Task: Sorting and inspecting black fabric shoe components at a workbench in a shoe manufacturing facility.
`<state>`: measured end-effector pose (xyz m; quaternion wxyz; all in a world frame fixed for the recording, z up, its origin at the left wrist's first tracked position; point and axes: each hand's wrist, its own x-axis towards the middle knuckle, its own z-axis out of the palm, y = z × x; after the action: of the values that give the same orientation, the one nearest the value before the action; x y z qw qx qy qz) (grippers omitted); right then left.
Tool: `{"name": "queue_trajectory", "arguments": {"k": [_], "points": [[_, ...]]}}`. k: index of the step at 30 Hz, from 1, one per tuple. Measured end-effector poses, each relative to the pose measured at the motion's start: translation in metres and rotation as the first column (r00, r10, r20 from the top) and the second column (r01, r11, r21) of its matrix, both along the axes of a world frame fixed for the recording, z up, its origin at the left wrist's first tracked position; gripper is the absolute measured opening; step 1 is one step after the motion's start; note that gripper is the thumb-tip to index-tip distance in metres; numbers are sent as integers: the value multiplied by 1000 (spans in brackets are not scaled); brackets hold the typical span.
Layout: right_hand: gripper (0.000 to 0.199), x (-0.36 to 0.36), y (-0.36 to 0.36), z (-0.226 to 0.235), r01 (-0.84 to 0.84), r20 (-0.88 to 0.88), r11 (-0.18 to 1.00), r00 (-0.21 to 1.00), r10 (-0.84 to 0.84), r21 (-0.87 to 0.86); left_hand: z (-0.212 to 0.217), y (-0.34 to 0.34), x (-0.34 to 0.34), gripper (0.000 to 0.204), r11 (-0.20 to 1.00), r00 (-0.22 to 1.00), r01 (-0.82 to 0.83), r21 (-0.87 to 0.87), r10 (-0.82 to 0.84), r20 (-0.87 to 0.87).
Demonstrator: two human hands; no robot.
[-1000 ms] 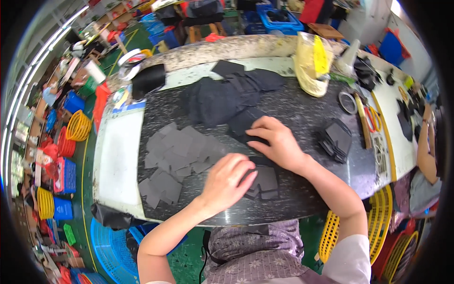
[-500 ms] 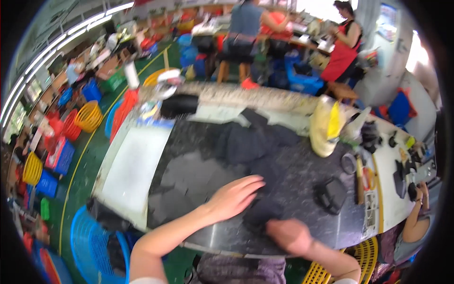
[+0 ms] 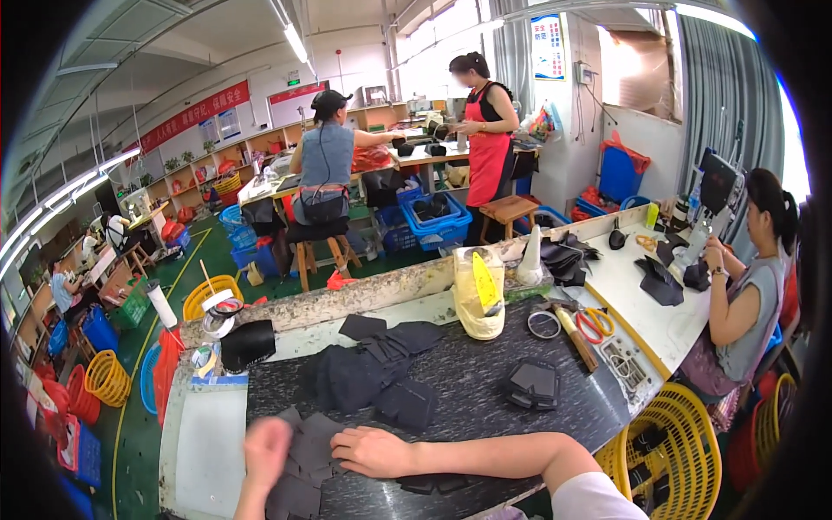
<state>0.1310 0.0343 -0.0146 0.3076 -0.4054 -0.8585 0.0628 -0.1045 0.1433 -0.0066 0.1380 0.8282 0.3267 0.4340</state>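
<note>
Mat (image 3: 475, 403): dark surface, bearing black cloth (image 3: 355, 374) toward its far side. Grey pieces (image 3: 310, 440): heap on the mat's near left part; probably light, flat but bendable, apt to slide over one another; best pinched singly by an exposed edge. Right hand (image 3: 379, 451): fingertips touching the heap, pinch indiscernible. Left hand (image 3: 267, 448): blurred near the mat's left edge, grip indeterminable.

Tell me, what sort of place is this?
Probably a workshop or small factory for hand work: piles of flat dark pieces cover part of the worktable, a wooden-handled tool lies on its right, and beyond, a person in a red apron stands working.
</note>
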Motion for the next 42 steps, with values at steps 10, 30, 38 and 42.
{"name": "queue_trajectory", "arguments": {"k": [10,30,38,42], "points": [[35,12,-80,37,-348,-688,644,604,-402,-681,35,-110,54,14,805,919,395,443,-341,-199],[41,64,-141,4,499,-144,801,812,-565,-329,-3,-132,115,48,708,903,318,-631,-429,-26],[26,92,-74,26,513,-107,858,851,-514,-35,-2,-126,122,18,946,897,317,-63,-321,-304],[26,98,-44,9,395,-155,918,906,-394,-23,12,-116,124,16,917,901,397,32,-382,-207]]}}
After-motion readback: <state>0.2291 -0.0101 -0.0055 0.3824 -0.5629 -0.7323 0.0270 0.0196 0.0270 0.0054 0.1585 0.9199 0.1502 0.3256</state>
